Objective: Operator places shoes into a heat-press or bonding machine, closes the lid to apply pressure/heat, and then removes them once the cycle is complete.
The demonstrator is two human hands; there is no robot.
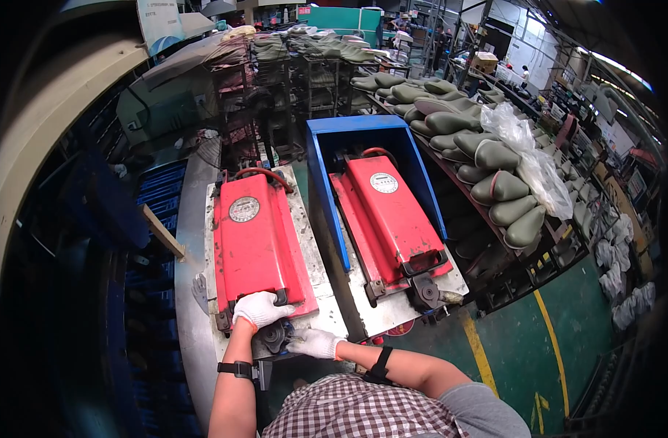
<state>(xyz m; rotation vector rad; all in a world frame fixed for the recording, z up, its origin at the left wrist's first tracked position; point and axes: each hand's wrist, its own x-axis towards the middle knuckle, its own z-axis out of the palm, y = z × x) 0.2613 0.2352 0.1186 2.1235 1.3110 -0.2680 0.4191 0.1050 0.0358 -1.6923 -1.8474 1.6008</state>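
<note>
Two gloved hands (262, 310) (316, 343), front edge of red machine (250, 244), gap (346, 306) alongside

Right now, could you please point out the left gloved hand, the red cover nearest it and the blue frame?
Left gloved hand (261, 310): head view, back of glove.
Red cover (252, 244): head view, upper face.
Blue frame (359, 125): head view, top panel.

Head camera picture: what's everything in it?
Machine covers: two, red, centre
Hoses: two, red, covers' far ends
Hood: one, blue, around right cover
Boots: many, olive, mostly piled right
Plastic sheet: one, clear, on boots
Wooden bar: one, tan, left
Storage racks: several, dark, back
Floor lines: several, yellow, lower right
Floor: one, green, lower right
Checked apron: one, brown-white, bottom
Left hand: one, white-gloved, left cover's near edge
Right hand: one, white-gloved, beside black round fitting
</note>
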